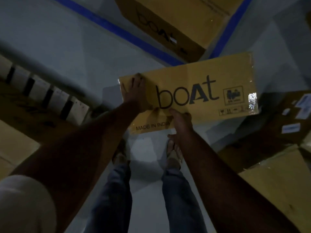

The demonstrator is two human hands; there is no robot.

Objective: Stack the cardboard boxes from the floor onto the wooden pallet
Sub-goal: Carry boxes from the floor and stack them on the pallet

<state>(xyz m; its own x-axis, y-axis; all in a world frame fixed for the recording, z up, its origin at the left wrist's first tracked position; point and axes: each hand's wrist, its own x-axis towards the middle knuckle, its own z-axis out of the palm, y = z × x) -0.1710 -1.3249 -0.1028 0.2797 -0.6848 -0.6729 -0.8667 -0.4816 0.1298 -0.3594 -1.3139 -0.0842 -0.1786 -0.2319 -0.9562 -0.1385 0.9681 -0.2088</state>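
A yellow cardboard box (198, 91) printed "boAt" and "MADE IN INDIA" is held up over the pale floor in front of me. My left hand (134, 93) lies with straight fingers on its printed face near the upper left corner, fingertips at the top edge. My right hand (180, 123) grips the box's lower edge, thumb on the face and fingers underneath. At the left runs a low dark structure with pale blocks and dark gaps (42, 95); I cannot tell whether it is the pallet.
A second "boAt" box (168, 19) lies beyond, beside blue floor tape (107, 24). A dark box with white labels (277, 118) and another brown box (277, 185) stand at the right. Cardboard (15, 148) shows at lower left. My legs and feet are below on open floor.
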